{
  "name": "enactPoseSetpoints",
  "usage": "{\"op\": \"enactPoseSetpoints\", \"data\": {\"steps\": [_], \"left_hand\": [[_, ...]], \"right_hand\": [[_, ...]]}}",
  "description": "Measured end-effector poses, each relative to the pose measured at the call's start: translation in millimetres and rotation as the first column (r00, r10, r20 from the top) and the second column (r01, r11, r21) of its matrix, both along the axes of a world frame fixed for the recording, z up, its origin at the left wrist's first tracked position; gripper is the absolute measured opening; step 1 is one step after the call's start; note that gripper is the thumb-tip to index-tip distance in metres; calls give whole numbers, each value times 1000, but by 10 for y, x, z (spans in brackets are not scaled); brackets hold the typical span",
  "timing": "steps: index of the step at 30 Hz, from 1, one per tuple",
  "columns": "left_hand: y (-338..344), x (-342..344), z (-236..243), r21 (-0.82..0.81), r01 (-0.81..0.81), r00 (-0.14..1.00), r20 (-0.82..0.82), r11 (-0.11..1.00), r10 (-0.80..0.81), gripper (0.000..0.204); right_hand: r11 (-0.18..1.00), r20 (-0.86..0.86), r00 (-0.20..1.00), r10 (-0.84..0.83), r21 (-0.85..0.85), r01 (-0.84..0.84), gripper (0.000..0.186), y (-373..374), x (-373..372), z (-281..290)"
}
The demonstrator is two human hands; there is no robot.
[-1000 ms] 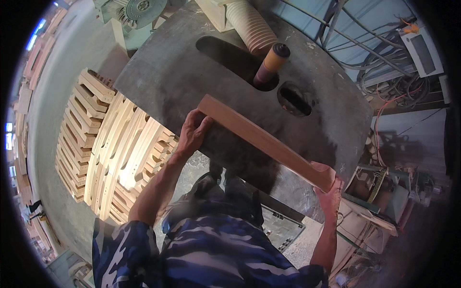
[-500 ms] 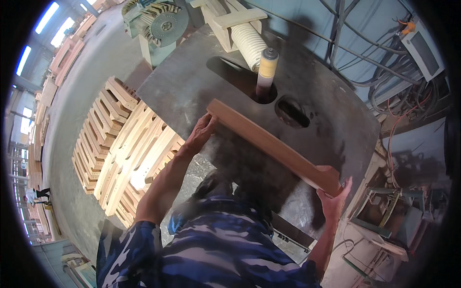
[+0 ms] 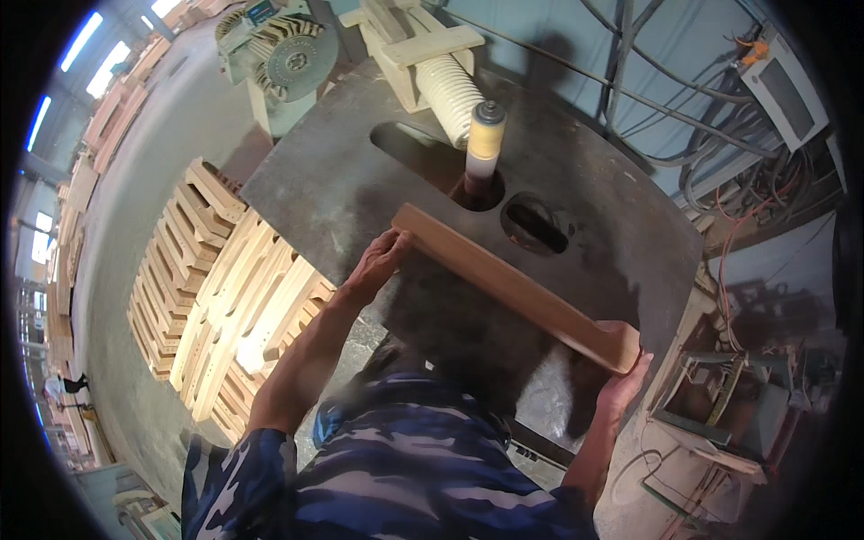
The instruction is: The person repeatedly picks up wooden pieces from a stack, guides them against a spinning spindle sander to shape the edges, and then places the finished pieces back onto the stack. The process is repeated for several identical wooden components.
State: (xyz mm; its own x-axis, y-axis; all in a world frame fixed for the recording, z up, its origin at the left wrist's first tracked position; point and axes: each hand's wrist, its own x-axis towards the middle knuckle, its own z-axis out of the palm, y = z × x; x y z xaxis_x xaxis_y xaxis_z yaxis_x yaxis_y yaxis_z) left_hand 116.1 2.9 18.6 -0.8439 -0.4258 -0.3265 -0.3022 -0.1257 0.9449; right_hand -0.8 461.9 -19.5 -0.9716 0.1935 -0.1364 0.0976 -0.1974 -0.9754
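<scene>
Between my two hands is a long reddish-brown wooden piece [image 3: 508, 286], with a raised, curved block at its right end. My left hand [image 3: 378, 261] grips its far left end, fingers closed around the edge. At the other end my right hand [image 3: 623, 385] is closed on the block, its fingers partly hidden by the wood. The piece lies aslant over the dark metal table [image 3: 315, 171]. Beyond it, apart from the wood, an upright sanding spindle [image 3: 484, 144] with a yellowish sleeve rises from a round hole in the tabletop.
A ribbed white hose [image 3: 450, 94] ends near the spindle under a wooden frame. Slots open in the tabletop. Stacked pale wooden parts [image 3: 243, 315] stand on the floor at left. A brush-wheel machine [image 3: 286, 58] is at the far left, cables and a metal-framed box [image 3: 720, 396] at right.
The wooden piece has tilted in my hands, showing more of its broad side and the curve of the end block. My right hand has slid lower around that end.
</scene>
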Motion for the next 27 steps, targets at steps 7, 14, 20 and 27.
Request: {"op": "enactPoseSetpoints", "data": {"steps": [7,14,20,27], "left_hand": [[117,-324,-262,-70,69,996,-47,995,-72,47],[171,-581,-268,-174,62,996,-59,983,-73,45],[133,-718,-433,-345,65,997,-26,936,-79,38],[148,-895,-482,-367,33,999,0,929,-36,34]], "right_hand": [[995,68,996,-52,-86,58,56,285,-314,-97],[989,89,994,-57,-132,68,60,486,-470,-251],[990,52,998,-42,-131,49,57,550,-611,-261],[990,72,996,-48,-131,57,58,516,-696,-173]]}}
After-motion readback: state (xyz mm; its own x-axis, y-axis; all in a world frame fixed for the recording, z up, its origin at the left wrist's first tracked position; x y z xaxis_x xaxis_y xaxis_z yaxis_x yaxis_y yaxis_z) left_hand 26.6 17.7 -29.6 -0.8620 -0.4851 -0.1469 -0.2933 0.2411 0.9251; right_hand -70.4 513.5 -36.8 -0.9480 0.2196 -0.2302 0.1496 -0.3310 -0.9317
